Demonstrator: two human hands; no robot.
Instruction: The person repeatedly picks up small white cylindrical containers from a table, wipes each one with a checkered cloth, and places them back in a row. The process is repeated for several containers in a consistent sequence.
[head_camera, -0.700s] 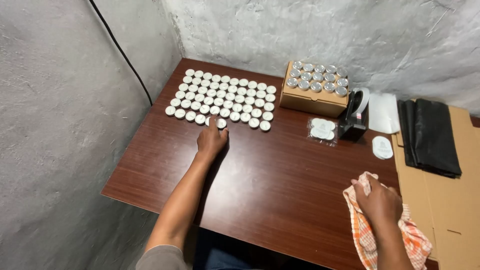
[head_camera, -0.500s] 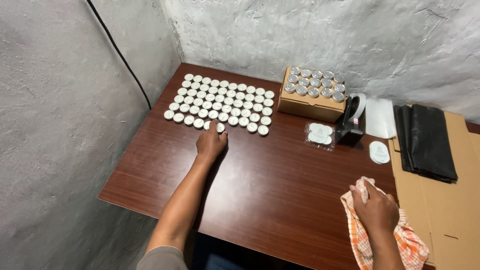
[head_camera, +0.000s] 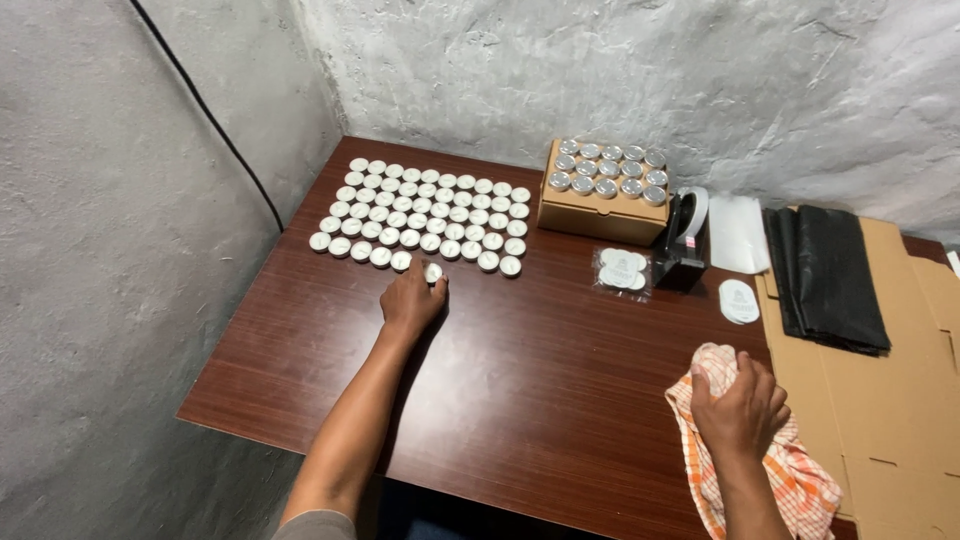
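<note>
Several small round white-topped tins (head_camera: 425, 212) lie in rows at the far left of the brown wooden table (head_camera: 540, 370). My left hand (head_camera: 412, 300) rests on the table at the front edge of those rows, its fingertips around one tin (head_camera: 433, 272). My right hand (head_camera: 742, 408) sits near the table's right front and grips an orange and white checked cloth (head_camera: 775, 470) that drapes over the edge.
A cardboard box (head_camera: 603, 195) topped with silver-lidded tins stands at the back. Beside it are a bag of round labels (head_camera: 620, 270), a black tape dispenser (head_camera: 685, 238), a white oval sticker (head_camera: 739, 300), black bags (head_camera: 830, 275) and flat cardboard (head_camera: 900, 400). Rough walls close in left and behind.
My left hand stays at the front row of tins. My right hand with the cloth has barely shifted; the view has tilted slightly.
</note>
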